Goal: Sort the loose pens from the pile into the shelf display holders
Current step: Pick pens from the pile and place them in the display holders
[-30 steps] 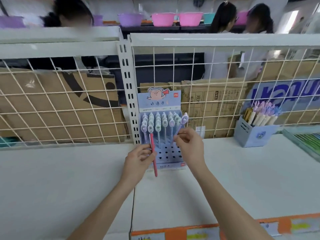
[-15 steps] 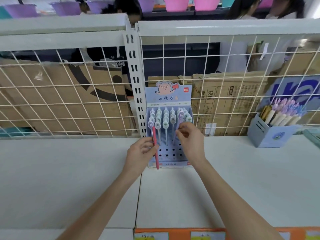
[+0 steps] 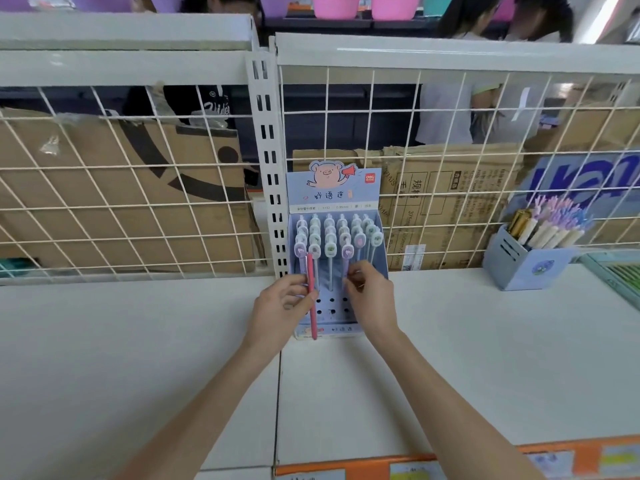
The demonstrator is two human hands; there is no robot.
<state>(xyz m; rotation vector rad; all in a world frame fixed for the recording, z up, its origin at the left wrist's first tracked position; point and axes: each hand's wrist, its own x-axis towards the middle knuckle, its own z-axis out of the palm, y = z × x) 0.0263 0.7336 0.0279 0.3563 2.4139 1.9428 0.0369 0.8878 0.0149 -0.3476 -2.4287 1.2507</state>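
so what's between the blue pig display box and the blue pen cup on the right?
Head view: only bare white shelf between the blue pig display box and the blue pen cup; wire grid behind.

two bare forearms, left grip (image 3: 282, 304) and right grip (image 3: 372, 299), no sleeves visible.

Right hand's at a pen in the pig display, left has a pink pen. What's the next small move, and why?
Probably push the purple-topped pen that the right hand pinches down into its hole in the display holder. The left hand holds the pink pen waiting, and open holes show below.
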